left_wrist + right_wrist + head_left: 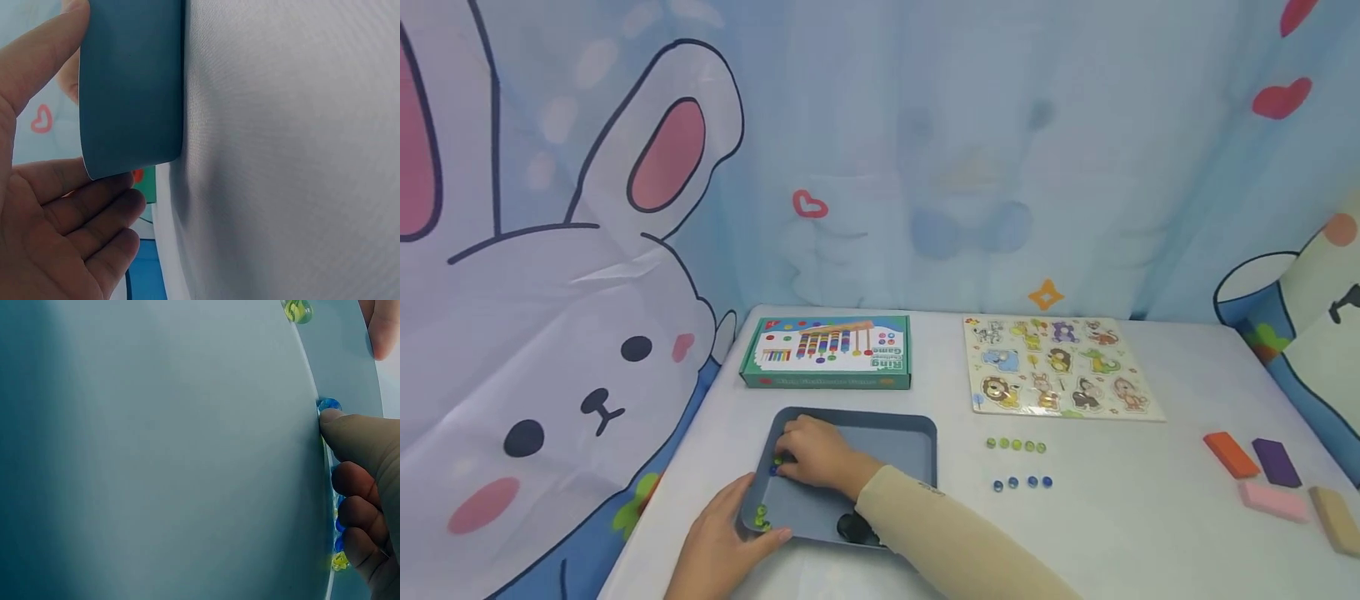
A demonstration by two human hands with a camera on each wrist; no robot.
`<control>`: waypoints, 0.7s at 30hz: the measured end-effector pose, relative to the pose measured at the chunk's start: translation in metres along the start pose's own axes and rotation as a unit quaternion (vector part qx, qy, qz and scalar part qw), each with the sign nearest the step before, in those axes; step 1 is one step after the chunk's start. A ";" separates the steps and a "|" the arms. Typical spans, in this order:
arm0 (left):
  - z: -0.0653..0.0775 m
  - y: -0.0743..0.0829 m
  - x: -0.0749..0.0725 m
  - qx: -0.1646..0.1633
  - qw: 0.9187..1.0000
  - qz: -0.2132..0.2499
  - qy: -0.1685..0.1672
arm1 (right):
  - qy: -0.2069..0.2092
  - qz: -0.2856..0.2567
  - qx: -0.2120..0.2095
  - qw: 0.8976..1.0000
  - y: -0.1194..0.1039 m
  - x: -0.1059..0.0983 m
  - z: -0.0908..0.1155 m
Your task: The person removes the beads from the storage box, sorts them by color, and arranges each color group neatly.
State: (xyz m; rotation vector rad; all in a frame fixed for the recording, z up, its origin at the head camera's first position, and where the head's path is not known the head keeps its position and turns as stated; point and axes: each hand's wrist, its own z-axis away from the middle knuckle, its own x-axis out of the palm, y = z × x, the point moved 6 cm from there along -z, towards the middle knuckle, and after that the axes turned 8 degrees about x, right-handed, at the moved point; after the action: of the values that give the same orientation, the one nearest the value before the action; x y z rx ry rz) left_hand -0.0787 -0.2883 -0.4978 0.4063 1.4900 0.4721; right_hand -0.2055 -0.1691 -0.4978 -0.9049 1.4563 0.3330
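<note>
In the head view, a tray (887, 442) sits on the bench (1112, 533), and the person's left hand (722, 533) holds its near left corner, thumb along the front rim and fingers outside the left wall. The right hand (816, 454) reaches inside, fingers bent down by that left wall, next to a blue marble (772, 471) and a green marble (777, 460). A few loose green marbles (761, 515) lie in the near left corner. To the right of the tray, a row of five green marbles (1017, 445) lies behind a row of four blue marbles (1033, 482). A game box (827, 350) and a puzzle board (1060, 367) lie farther back. The left wrist view shows thumb and fingers spanning the tray's corner, spread fairly wide. In the right wrist view, the thumb touches a blue marble against the wall, other fingers curled beside more blue and green ones; whether the marble is pinched cannot be told. The step in hand looks like picking a marble out; the next move seems to call for a secure fingertip grip, with the tray held steady.
</note>
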 end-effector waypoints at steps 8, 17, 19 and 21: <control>-0.001 -0.003 0.000 0.001 1.000 0.017 0.018 | -0.007 -0.021 0.003 1.000 0.001 0.003 -0.001; 0.000 -0.002 -0.001 0.000 1.000 0.007 0.014 | -0.006 -0.007 -0.015 1.000 -0.006 0.003 -0.002; 0.000 -0.001 -0.001 0.002 1.000 0.007 0.014 | -0.003 -0.006 -0.016 1.000 -0.006 0.002 -0.002; -0.001 0.000 -0.001 0.002 1.000 0.006 0.013 | -0.002 -0.006 -0.015 1.000 -0.006 0.001 -0.001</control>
State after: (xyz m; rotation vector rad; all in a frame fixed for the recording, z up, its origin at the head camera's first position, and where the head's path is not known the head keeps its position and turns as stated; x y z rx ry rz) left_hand -0.0796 -0.2892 -0.4971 0.4138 1.5152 0.4868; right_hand -0.2022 -0.1738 -0.4967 -0.9361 1.4453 0.3496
